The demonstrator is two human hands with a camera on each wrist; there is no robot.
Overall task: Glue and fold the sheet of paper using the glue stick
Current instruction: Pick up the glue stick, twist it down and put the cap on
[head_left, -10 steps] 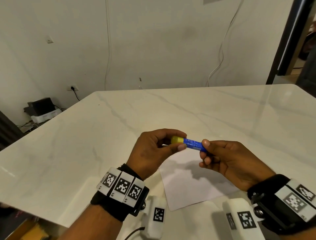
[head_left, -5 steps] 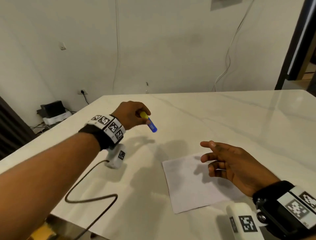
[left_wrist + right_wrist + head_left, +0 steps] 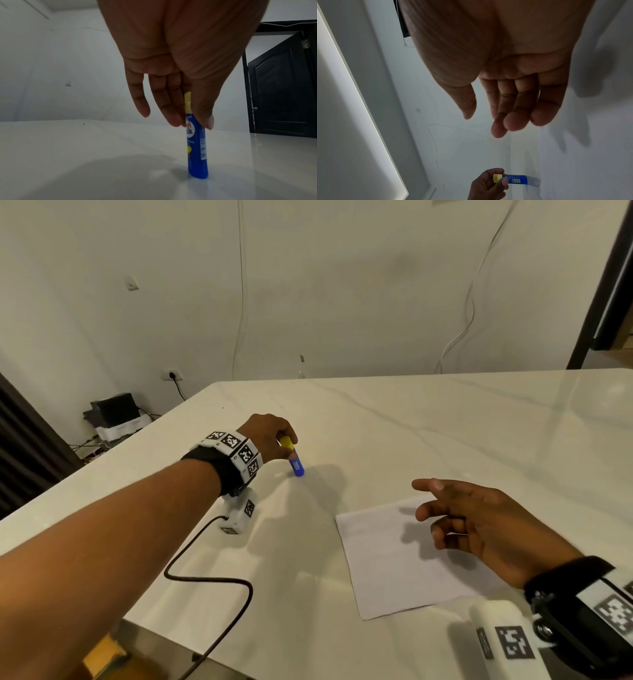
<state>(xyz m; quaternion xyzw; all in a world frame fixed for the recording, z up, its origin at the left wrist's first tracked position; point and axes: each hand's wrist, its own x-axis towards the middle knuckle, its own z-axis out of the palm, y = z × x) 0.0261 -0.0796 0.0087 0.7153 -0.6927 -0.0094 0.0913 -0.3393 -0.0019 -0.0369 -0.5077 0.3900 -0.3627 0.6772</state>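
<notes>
Here, left hand [image 3: 270,436]: pinches capped glue stick [image 3: 295,463] upright on table [image 3: 445,419], parking it left of paper.
Right hand [image 3: 479,525]: relaxed, empty, above sheet of paper [image 3: 387,570], ready to steady it.

Glue stick [image 3: 295,460]: upper part hidden in head view by the fingers of the left hand [image 3: 270,436]; only a sliver of the yellow cap shows. In left wrist view the label is half covered by fingertips [image 3: 175,120], its print unreadable, and the cap is mostly behind the thumb.

Sheet of paper [image 3: 394,559]: right portion and far right corner hidden under the right hand [image 3: 486,525].

Right hand in right wrist view: heel of palm cut off by the top edge.

Table [image 3: 445,422]: right and near edges cut off by the frame.

Black box on the floor [image 3: 114,407], past the table's far left corner: too small to identify.
</notes>
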